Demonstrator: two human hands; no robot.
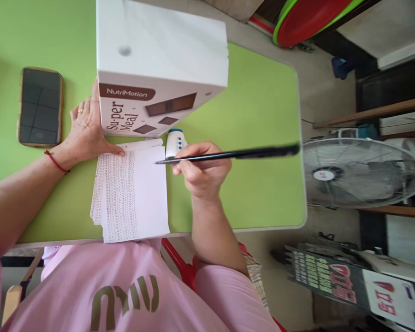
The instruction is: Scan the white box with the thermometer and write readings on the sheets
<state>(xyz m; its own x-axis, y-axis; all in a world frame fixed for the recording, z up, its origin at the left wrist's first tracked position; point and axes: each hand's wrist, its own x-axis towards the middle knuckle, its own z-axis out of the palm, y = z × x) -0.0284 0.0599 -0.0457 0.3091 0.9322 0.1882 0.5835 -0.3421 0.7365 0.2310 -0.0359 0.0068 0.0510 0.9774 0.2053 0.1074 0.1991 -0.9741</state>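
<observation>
My right hand (205,173) is closed round a black pen (242,154), its tip over the blank right part of a white sheet (152,189). Rows of small handwriting fill the sheet's left part, and more written pages lie stacked under it. My left hand (88,129) lies open and flat, its thumb on the top of the pages. Its other fingers reach along the side of a white NutriMotion "Super Meal" box (162,46), some fingertips hidden by it. A small white device with blue dots (174,143) sits between the box and my right hand.
A phone (40,106) with a dark screen lies left of my left hand on the green table (263,115). Past the table's right edge stand a fan (363,173) and a printed sign (352,281). Green and red round items (307,20) are at the upper right.
</observation>
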